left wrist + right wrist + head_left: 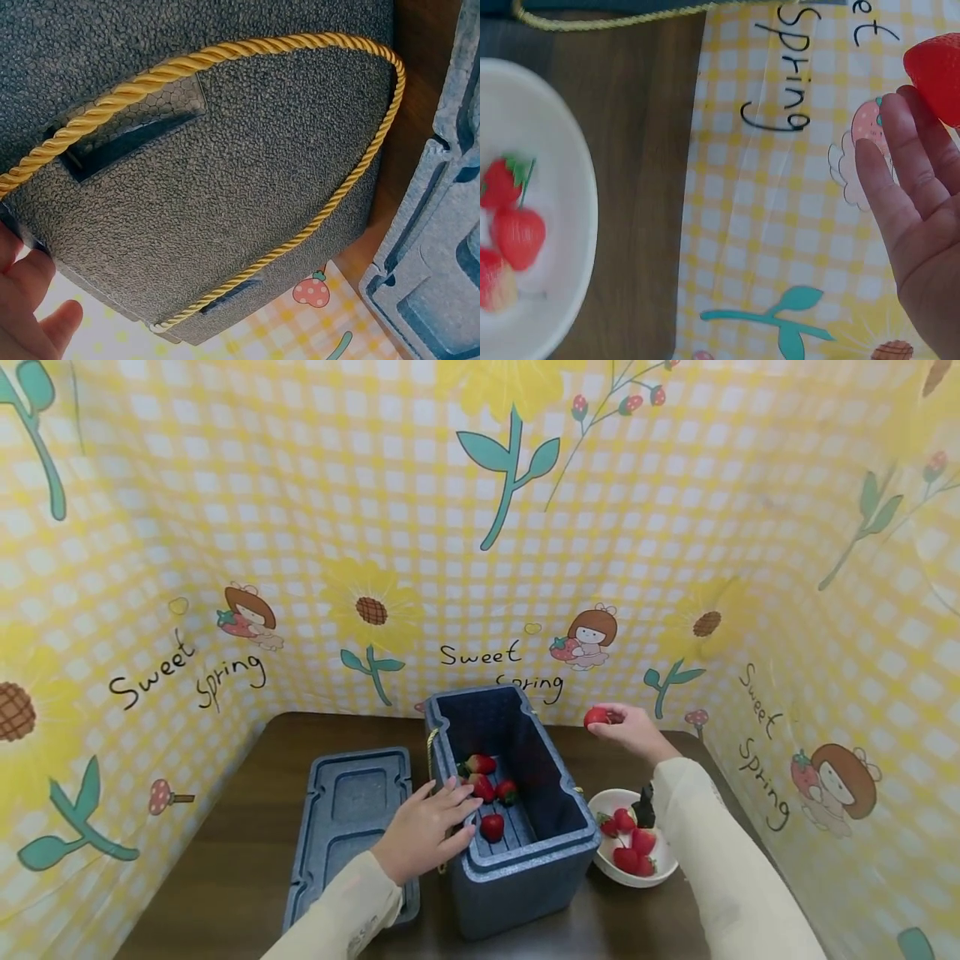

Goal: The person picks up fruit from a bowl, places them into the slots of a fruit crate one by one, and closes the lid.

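Right hand (pixel 628 728) pinches a strawberry (pixel 597 717) at its fingertips; cooler box (pixel 517 897) lies beneath the extended fingers of left hand (pixel 427 828).

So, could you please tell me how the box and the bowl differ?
The box is dark blue-grey and rectangular, while the bowl is white and round. The box is large and deep; the bowl is smaller and shallower. The box carries a gold rope, whereas the bowl shows none. Both stand on the table and contain strawberries.
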Motion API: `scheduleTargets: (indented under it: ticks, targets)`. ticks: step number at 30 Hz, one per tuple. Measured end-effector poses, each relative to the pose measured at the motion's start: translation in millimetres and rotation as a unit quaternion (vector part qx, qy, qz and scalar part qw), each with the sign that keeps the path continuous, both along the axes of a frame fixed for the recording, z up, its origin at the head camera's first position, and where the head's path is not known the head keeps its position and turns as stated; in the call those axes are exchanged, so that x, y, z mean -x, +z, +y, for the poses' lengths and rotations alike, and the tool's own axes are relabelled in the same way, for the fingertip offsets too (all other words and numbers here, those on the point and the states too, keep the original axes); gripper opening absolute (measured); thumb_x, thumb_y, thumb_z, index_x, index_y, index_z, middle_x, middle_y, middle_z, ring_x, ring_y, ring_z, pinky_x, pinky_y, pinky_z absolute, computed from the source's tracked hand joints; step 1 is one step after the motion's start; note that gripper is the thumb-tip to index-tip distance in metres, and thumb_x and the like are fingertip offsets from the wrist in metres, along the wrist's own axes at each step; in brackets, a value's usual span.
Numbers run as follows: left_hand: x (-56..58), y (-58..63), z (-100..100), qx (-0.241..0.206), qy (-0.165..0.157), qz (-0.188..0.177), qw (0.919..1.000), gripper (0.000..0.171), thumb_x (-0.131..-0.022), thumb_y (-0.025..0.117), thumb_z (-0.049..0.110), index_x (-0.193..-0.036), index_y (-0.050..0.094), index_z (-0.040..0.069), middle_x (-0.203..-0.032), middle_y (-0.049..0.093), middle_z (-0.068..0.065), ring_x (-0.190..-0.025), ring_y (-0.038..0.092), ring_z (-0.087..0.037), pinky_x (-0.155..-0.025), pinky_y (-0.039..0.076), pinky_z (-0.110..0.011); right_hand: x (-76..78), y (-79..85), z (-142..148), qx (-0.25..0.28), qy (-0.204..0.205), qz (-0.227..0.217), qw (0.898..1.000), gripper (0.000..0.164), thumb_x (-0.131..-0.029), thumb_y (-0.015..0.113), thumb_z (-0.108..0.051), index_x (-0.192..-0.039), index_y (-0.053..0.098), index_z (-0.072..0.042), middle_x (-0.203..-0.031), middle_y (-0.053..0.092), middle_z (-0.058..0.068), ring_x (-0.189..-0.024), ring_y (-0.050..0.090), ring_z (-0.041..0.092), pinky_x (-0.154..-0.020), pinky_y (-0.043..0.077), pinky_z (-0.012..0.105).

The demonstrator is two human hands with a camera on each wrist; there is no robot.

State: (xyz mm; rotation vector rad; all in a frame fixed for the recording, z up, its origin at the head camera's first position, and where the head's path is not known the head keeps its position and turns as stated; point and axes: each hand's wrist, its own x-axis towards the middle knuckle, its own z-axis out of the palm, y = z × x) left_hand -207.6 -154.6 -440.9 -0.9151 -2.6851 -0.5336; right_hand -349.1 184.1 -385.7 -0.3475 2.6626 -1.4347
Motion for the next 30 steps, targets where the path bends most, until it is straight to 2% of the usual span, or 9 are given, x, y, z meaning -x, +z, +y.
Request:
scheduleTargets:
  ticks: [3, 6, 11, 16, 22, 24, 27, 30]
  targets:
    - [2.7, 3.8, -1, 0.013, -0.003, 0.006, 0.9999, 0.04, -0.094, 0.055, 0.031, -0.127, 0.064, 0.01, -0.132, 0.058, -0.009, -0.126, 0.051, -0.027, -0.102, 0.036, -0.056, 4.5, 1.7, -10, 0.054, -0.01, -0.026, 0.998, 0.053, -0.091, 0.065, -0.018, -0.133, 0.047, 0.011, -0.111, 0.064, 0.023, -0.076, 0.063, 0.009, -0.073, 0.054, 0.026]
    - [4.3, 6.6, -1, 0.026, -0.005, -0.006, 0.9996, 0.04, -0.095, 0.054, 0.031, -0.128, 0.063, 0.01, -0.134, 0.057, -0.009, -0.127, 0.05, -0.025, -0.103, 0.035, -0.056, 8.6, 3.9, -19, 0.086, -0.027, -0.049, 0.995, 0.055, -0.092, 0.064, -0.019, -0.136, 0.046, 0.008, -0.112, 0.063, 0.022, -0.074, 0.064, 0.008, -0.07, 0.054, 0.024]
    - [2.4, 8.0, 0, 0.026, -0.004, -0.031, 0.9992, 0.041, -0.095, 0.053, 0.032, -0.129, 0.062, 0.01, -0.136, 0.056, -0.009, -0.129, 0.048, -0.025, -0.104, 0.034, -0.056, 14.9, 10.3, -34, 0.07, -0.015, -0.058, 0.996, 0.056, -0.092, 0.064, -0.022, -0.137, 0.046, 0.006, -0.114, 0.062, 0.022, -0.077, 0.065, 0.013, -0.074, 0.055, 0.029]
    - [-3.4, 7.0, 2, 0.021, -0.001, -0.042, 0.9989, 0.042, -0.096, 0.052, 0.033, -0.129, 0.062, 0.01, -0.136, 0.055, -0.009, -0.129, 0.047, -0.026, -0.104, 0.034, -0.057, 19.4, 18.9, -50, 0.064, 0.001, -0.065, 0.996, 0.054, -0.092, 0.063, -0.021, -0.137, 0.047, 0.005, -0.108, 0.065, 0.018, -0.074, 0.063, 0.01, -0.081, 0.055, 0.037]
    - [-3.9, 5.5, 2, 0.029, -0.003, -0.042, 0.9987, 0.042, -0.096, 0.052, 0.034, -0.129, 0.062, 0.01, -0.136, 0.055, -0.009, -0.129, 0.047, -0.025, -0.103, 0.035, -0.056, 21.1, 23.9, -69, 0.068, 0.006, -0.055, 0.996, 0.051, -0.093, 0.061, -0.017, -0.136, 0.048, 0.005, -0.11, 0.064, 0.019, -0.071, 0.061, 0.006, -0.075, 0.055, 0.032]
    - [-3.3, 5.9, 1, 0.03, -0.003, -0.039, 0.9988, 0.042, -0.096, 0.052, 0.033, -0.129, 0.062, 0.01, -0.136, 0.055, -0.008, -0.13, 0.047, -0.024, -0.103, 0.035, -0.056, 22.4, 24.8, -75, 0.069, 0.013, -0.054, 0.996, 0.05, -0.093, 0.061, -0.017, -0.136, 0.048, 0.004, -0.111, 0.064, 0.019, -0.072, 0.061, 0.009, -0.072, 0.054, 0.029]
    - [-3.1, 7.2, 1, 0.028, -0.003, -0.039, 0.9989, 0.041, -0.095, 0.053, 0.033, -0.129, 0.062, 0.011, -0.136, 0.055, -0.008, -0.13, 0.047, -0.025, -0.103, 0.035, -0.056, 23.9, 27.1, -86, 0.066, 0.023, -0.06, 0.996, 0.05, -0.093, 0.062, -0.019, -0.136, 0.049, 0.004, -0.109, 0.064, 0.017, -0.08, 0.064, 0.019, -0.073, 0.054, 0.029]
    - [-3.0, 8.5, -1, 0.029, -0.005, -0.032, 0.9991, 0.041, -0.095, 0.053, 0.033, -0.128, 0.063, 0.01, -0.136, 0.056, -0.008, -0.13, 0.047, -0.026, -0.102, 0.036, -0.057, 25.3, 31.2, -96, 0.06, 0.029, -0.065, 0.996, 0.05, -0.093, 0.062, -0.021, -0.136, 0.05, 0.002, -0.105, 0.064, 0.014, -0.09, 0.063, 0.03, -0.081, 0.054, 0.038]
